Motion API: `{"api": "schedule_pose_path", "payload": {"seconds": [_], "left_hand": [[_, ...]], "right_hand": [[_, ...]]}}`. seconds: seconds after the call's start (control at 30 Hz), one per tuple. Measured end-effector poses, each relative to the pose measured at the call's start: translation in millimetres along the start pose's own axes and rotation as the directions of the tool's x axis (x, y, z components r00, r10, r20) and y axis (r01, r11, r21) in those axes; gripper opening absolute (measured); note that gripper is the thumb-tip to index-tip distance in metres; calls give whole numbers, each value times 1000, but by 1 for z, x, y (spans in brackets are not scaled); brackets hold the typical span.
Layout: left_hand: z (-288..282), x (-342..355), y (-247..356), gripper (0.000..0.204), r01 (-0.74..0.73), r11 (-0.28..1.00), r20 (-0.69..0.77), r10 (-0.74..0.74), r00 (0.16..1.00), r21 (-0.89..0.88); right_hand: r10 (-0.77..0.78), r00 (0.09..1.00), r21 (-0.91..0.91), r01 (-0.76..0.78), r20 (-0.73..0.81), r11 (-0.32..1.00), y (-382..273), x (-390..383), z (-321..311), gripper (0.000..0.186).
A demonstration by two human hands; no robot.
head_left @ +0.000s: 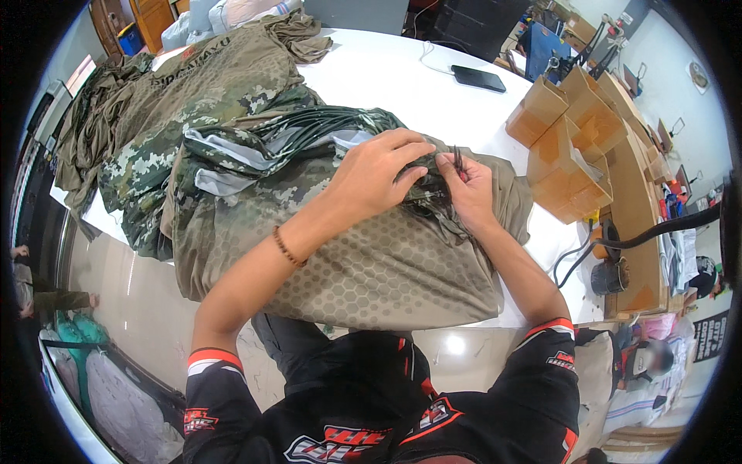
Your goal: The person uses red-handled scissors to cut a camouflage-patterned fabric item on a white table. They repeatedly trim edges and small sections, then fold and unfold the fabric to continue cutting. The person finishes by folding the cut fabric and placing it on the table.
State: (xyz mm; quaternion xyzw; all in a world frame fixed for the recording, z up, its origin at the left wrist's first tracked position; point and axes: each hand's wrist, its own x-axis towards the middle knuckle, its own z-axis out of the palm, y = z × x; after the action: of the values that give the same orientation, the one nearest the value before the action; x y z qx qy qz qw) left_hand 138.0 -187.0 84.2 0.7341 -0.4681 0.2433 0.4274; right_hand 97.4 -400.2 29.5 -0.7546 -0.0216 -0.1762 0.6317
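A heap of olive camouflage and honeycomb-patterned garments (332, 271) lies before me. My left hand (379, 174), fingers bent, grips a bunched dark-green edge of the fabric near its middle. Just right of it, my right hand (470, 188) holds small black thread snips (457, 161) with a red part, points upward, its thumb and forefinger at the fabric. Pale grey-white linings (224, 182) show in folds left of my left hand. More olive garments with dark lettering (185, 77) stretch to the back left.
The white table (371, 54) holds a dark phone (478, 77) with a cable, open cardboard boxes (572, 170) at right, black cables (657, 230) and a dark cup-like container (609, 277). Another person's hand and sleeve (58, 300) show at far left, bagged bundles (108, 387) below.
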Motion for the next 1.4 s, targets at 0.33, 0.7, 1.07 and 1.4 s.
{"api": "schedule_pose_path", "payload": {"seconds": [0.33,0.7,1.07,1.4], "left_hand": [[28,-12,-43,13,17,993,42,-12,999,-113],[17,-19,-27,14,-30,977,126,57,990,-210],[15,-22,-29,9,321,826,177,-269,947,-463],[18,-23,-38,9,414,684,242,-338,909,-601]], "right_hand": [[88,996,36,-89,9,995,-20,-5,3,19],[26,999,-110,-30,-38,993,-15,-3,9,14],[-16,997,138,26,-72,990,-30,-11,1,33],[381,813,146,-484,439,863,-58,-2,-12,58]]}}
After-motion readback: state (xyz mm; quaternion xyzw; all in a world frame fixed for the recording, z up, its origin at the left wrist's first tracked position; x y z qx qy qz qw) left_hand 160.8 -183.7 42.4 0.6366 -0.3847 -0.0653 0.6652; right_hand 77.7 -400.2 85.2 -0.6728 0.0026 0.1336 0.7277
